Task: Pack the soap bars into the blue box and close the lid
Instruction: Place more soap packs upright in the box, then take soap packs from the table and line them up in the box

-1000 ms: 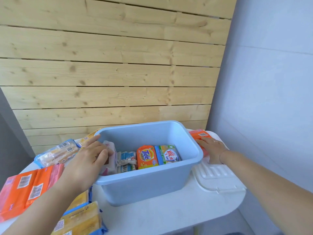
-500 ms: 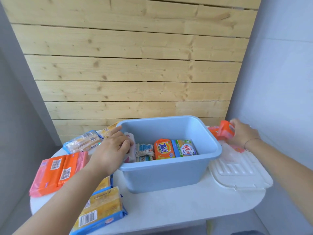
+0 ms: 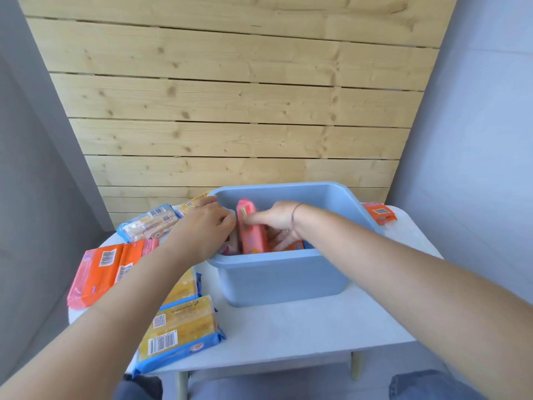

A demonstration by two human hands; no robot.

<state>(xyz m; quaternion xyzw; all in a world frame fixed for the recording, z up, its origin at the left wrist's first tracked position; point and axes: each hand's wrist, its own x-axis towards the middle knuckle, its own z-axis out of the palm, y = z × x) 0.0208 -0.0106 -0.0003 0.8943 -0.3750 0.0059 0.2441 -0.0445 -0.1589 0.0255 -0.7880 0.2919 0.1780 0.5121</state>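
Note:
The blue box (image 3: pixel 282 278) stands open in the middle of the white table (image 3: pixel 302 330). My right hand (image 3: pixel 277 220) reaches into it and grips a pink-orange soap pack (image 3: pixel 250 235), held upright near the box's left end. My left hand (image 3: pixel 202 229) curls over the left rim, fingers on a white soap pack (image 3: pixel 227 247) inside. A corner of an orange bar (image 3: pixel 295 246) shows under my right hand. The lid is hidden behind my right arm.
Left of the box lie orange soap packs (image 3: pixel 101 269), yellow packs in blue wrap (image 3: pixel 178 333) and a clear blue-edged pack (image 3: pixel 150 223). Another orange pack (image 3: pixel 379 213) lies at the back right. A wooden plank wall (image 3: pixel 230 111) rises behind the table.
My right hand has carried the pink-orange pack from the right of the box over the rim and into it. My left hand stays at the left rim.

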